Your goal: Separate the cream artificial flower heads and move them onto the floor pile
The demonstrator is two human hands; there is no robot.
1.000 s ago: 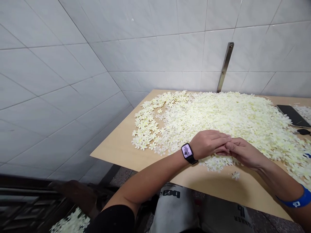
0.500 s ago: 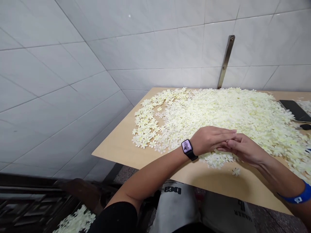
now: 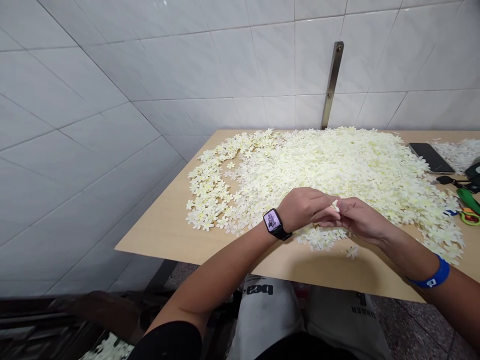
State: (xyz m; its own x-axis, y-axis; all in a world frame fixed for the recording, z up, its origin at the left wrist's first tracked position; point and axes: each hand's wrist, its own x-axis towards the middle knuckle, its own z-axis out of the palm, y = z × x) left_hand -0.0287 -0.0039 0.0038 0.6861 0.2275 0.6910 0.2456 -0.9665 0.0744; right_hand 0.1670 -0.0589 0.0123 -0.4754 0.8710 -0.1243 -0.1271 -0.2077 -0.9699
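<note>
My left hand [image 3: 305, 207], with a black watch [image 3: 274, 222] on its wrist, meets my right hand [image 3: 362, 217] over the near edge of a broad heap of loose white flowers [image 3: 330, 155]. A small white flower [image 3: 335, 205] shows between the fingertips of both hands, partly covered by them. The right thumb presses on it, while the left fingers are drawn together against its other side. Below the hands one loose flower [image 3: 352, 252] lies apart on the tan tabletop [image 3: 157, 235].
On the right lie a phone [image 3: 432, 157], scissors with green handles [image 3: 468, 202] and a black cable [image 3: 446, 180]. Behind them is a pile of small white pieces [image 3: 459, 152]. A metal bar [image 3: 332, 85] stands against the tiled wall. More flowers [image 3: 108, 347] sit low at the left.
The view has turned a little to the right, bringing the scissors into sight. My fingers have shifted, and the small white flower between them now shows.
</note>
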